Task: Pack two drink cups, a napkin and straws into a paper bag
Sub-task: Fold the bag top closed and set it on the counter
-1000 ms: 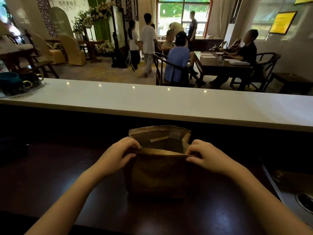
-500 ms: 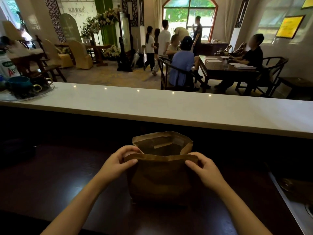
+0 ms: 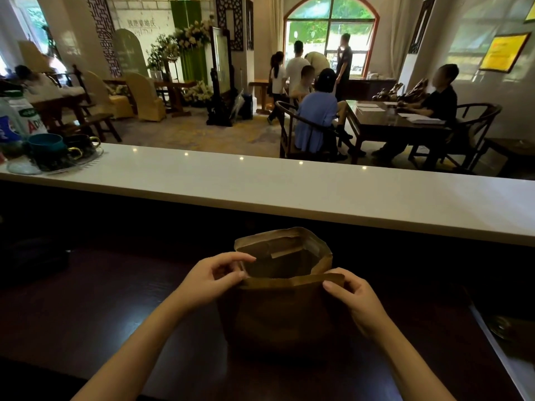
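Both hands are on the mouth of the paper bag (image 3: 279,311). The left hand (image 3: 215,280) pinches the near-left corner of the rim between thumb and fingertips, fingers curled over the edge. The right hand (image 3: 354,301) grips the near-right corner the same way, thumb on the outer face. Neither hand is empty or slack; each is closed on the bag's top edge, and between them they hold the near rim taut so the mouth gapes open.

The bag stands upright on the dark wooden bench (image 3: 115,314), directly in front of the person and between the two forearms. Its inside is shadowed, and I cannot tell whether anything lies at the bottom.

Beyond the bag a raised white countertop (image 3: 289,192) runs across the whole view. At its far left end sits a glass tray (image 3: 58,164) carrying a teal cup (image 3: 46,143) and a dark cup with a gold handle. Past the counter, people sit at a dark table (image 3: 388,123) and others stand by an arched window (image 3: 330,33).
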